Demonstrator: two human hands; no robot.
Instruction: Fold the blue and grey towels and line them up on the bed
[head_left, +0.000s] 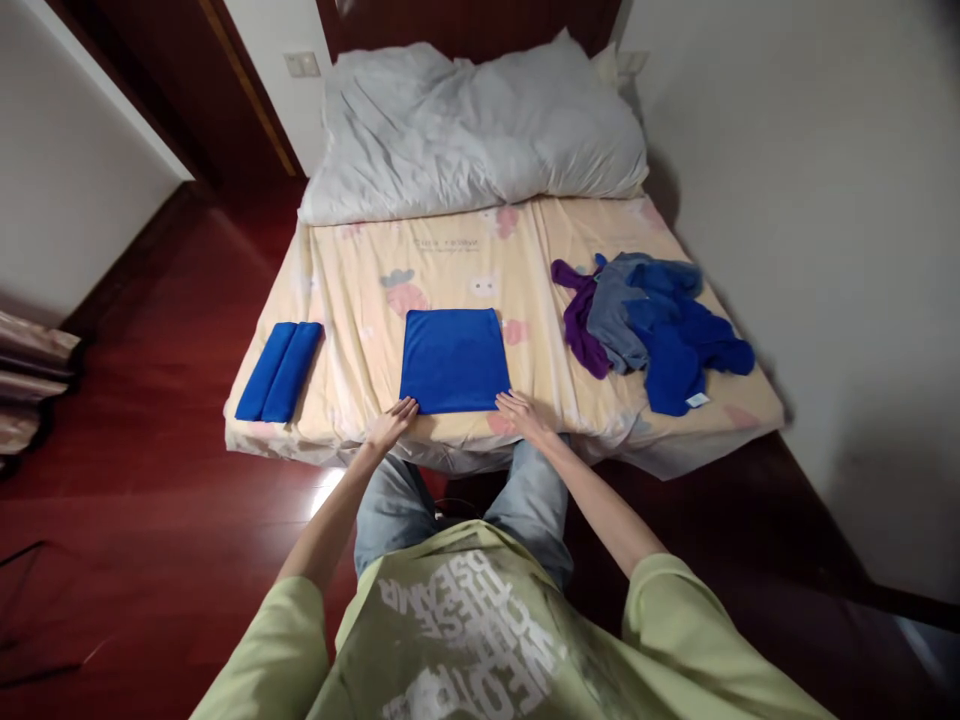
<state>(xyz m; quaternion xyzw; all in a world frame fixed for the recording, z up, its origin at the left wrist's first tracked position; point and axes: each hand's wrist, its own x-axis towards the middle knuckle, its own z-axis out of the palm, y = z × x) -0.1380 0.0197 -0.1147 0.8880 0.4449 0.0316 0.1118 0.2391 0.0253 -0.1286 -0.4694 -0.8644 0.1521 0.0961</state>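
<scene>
A blue cloth (455, 360) lies flat on the bed in front of me, a near square with smooth edges. My left hand (393, 421) touches its near left corner, fingers stretched out over the edge. At the near right corner rests my right hand (523, 412), its fingers extended and slightly apart on the cloth. Neither thumb shows clearly. To the left lies a folded blue cloth (279, 372), made up of two narrow rolls side by side. A loose heap on the right holds a purple cloth (585, 325), a grey-blue cloth (619, 310) and crumpled blue cloths (679, 345).
The bed (360, 290) has a pale yellow printed sheet, and its near edge is just before my legs. A grey-white quilt (480, 130) is bunched at the headboard. A wall (810, 250) runs along the right; a curtain (34, 365) hangs at far left.
</scene>
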